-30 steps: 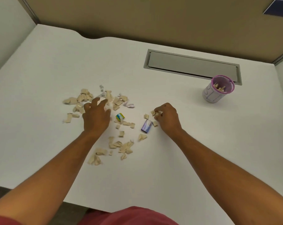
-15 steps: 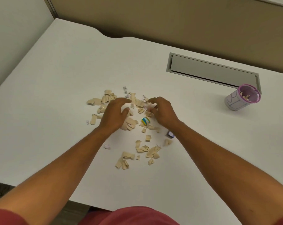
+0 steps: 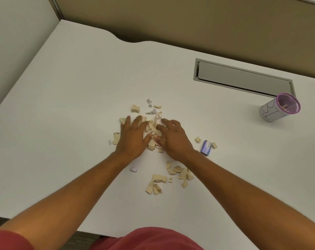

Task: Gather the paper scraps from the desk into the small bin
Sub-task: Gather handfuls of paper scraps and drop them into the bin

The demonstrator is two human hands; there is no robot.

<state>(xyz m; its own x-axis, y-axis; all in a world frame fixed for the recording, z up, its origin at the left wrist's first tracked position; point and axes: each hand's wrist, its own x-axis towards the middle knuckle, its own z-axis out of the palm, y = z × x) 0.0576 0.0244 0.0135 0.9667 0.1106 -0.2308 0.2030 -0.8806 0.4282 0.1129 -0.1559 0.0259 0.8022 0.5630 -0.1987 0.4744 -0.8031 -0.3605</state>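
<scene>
White desk (image 3: 80,105) with a tan partition along the top. Both hands sit mid-frame, left hand (image 3: 130,138) and right hand (image 3: 174,138) spread flat, palms cupping a heap of paper scraps (image 3: 153,131) between them. The small bin (image 3: 277,108) is far off at right, so lifting that loose pile will probably shed bits, and strays at lower center get missed.

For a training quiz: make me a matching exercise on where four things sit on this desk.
Things:
1. small bin
2. blue packet
3. left hand
4. grey slot

Places:
A. just right of the right hand
B. set into the desk near the back wall
C. far right, pink-rimmed, a scrap inside
D. pressed against the middle pile of paper scraps

Pairs: 1-C, 2-A, 3-D, 4-B
</scene>
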